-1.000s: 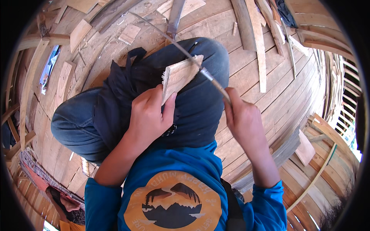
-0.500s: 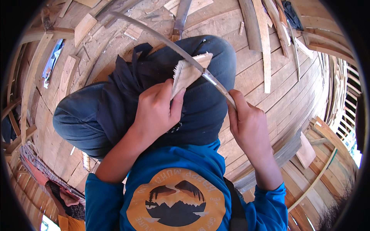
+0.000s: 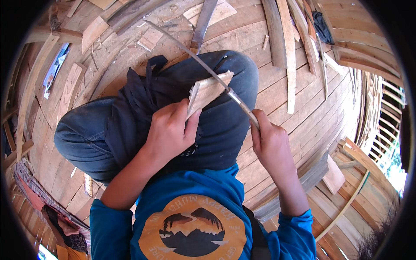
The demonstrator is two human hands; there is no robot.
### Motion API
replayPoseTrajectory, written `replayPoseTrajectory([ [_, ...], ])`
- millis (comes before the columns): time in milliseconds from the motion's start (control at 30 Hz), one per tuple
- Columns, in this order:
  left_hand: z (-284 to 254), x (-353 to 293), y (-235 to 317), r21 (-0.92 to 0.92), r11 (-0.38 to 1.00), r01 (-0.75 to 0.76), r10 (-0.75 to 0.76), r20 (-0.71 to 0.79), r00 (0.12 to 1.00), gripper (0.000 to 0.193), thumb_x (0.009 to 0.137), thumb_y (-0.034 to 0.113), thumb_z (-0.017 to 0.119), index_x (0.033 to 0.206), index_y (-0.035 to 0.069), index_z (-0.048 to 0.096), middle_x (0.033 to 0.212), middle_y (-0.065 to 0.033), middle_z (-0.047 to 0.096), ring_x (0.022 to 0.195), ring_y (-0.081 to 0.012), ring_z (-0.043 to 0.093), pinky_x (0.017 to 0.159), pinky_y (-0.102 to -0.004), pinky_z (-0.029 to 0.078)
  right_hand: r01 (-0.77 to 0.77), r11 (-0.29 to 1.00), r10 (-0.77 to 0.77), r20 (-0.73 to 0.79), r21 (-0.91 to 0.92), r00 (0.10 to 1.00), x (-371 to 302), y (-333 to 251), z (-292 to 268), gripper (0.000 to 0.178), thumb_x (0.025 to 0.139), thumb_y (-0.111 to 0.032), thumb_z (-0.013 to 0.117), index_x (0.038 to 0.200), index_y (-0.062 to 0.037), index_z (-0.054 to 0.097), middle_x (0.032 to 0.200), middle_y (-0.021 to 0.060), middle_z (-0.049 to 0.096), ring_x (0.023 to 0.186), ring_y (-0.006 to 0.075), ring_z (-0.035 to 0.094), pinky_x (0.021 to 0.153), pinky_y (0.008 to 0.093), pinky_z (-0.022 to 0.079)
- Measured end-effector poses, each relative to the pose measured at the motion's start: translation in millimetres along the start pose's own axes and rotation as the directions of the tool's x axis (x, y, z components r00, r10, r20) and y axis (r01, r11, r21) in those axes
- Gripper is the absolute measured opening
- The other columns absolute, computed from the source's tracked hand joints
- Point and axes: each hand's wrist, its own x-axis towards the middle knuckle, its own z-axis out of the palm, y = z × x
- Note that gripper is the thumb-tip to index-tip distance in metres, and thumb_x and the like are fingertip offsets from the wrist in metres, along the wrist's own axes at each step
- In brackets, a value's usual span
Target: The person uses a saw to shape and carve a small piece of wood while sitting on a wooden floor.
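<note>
My left hand [image 3: 170, 130] pinches a pale flat wooden piece [image 3: 209, 92]; my right hand [image 3: 273, 139] grips a long steel-bladed knife [image 3: 203, 66]. Apparently trimming; next, stroke steadily.

The left of two head-worn fisheyes looks steeply down from above the shirt [image 3: 193, 216] — upright, unmirrored — with the left hand [image 3: 172, 126] and right hand [image 3: 272, 139] close, near the centre, and the floor [image 3: 314, 104] farther off, bending toward the rim.
</note>
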Motion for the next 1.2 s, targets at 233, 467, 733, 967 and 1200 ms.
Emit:
replayPoseTrajectory([
  [233, 3, 0, -1, -0.004, 1.0, -0.01, 0.01, 0.005, 1.0, 0.012, 0.086, 0.004, 0.065, 0.085, -0.002, 0.055, 0.063, -0.0147, 0.057, 0.055, -0.0319, 0.059, 0.051, -0.0398, 0.048, 0.0, 1.0, 0.0, -0.016, -0.02, 1.0, 7, -4, -3, 0.015, 0.093, -0.008, 0.055, 0.107, -0.0074, 0.052, 0.061, 0.0183, 0.058, 0.059, 0.0381, 0.063, 0.053, 0.0493, 0.048],
  [467, 4, -3, -3, -0.02, 1.0, 0.009, -0.009, 0.004, 1.0, 0.012, 0.085, 0.004, 0.066, 0.085, -0.002, 0.055, 0.063, -0.0144, 0.057, 0.054, -0.0317, 0.059, 0.052, -0.0394, 0.048, 0.045, 0.992, -0.045, -0.007, 0.116, 0.999, -2, -32, -14, 0.012, 0.094, -0.011, 0.055, 0.104, -0.0064, 0.052, 0.062, 0.0203, 0.058, 0.06, 0.0409, 0.062, 0.054, 0.0505, 0.048],
  [733, -2, 2, -1, -0.032, 0.999, 0.003, -0.002, 0.01, 1.0, 0.011, 0.085, 0.004, 0.066, 0.087, -0.003, 0.057, 0.067, -0.0152, 0.058, 0.057, -0.0319, 0.06, 0.054, -0.0393, 0.048, -0.005, 0.987, 0.013, -0.047, 0.163, 0.999, 7, -14, 0, 0.013, 0.095, -0.013, 0.056, 0.106, -0.0063, 0.053, 0.06, 0.0203, 0.058, 0.058, 0.0412, 0.061, 0.053, 0.0489, 0.047],
  [967, -38, 17, -3, -0.043, 0.992, -0.121, 0.123, 0.034, 0.992, 0.016, 0.078, -0.003, 0.068, 0.093, -0.003, 0.062, 0.092, -0.0166, 0.069, 0.084, -0.0325, 0.069, 0.075, -0.0399, 0.057, -0.021, 0.816, 0.119, -0.132, 0.577, 0.984, 18, -30, 2, 0.019, 0.098, -0.017, 0.058, 0.109, -0.0036, 0.052, 0.06, 0.0138, 0.057, 0.049, 0.0254, 0.06, 0.047, 0.0384, 0.044],
  [1200, -76, 74, -11, 0.154, 0.834, -0.53, 0.489, 0.239, 0.839, 0.028, 0.078, 0.002, 0.068, 0.105, 0.004, 0.068, 0.119, -0.0111, 0.067, 0.118, -0.0262, 0.061, 0.104, -0.0435, 0.046, -0.062, 0.195, 0.255, 0.011, 0.979, 0.967, 46, -31, -2, 0.036, 0.103, -0.037, 0.049, 0.117, -0.0047, 0.049, 0.062, -0.0025, 0.041, 0.045, 0.006, 0.034, 0.041, 0.0209, 0.029],
])
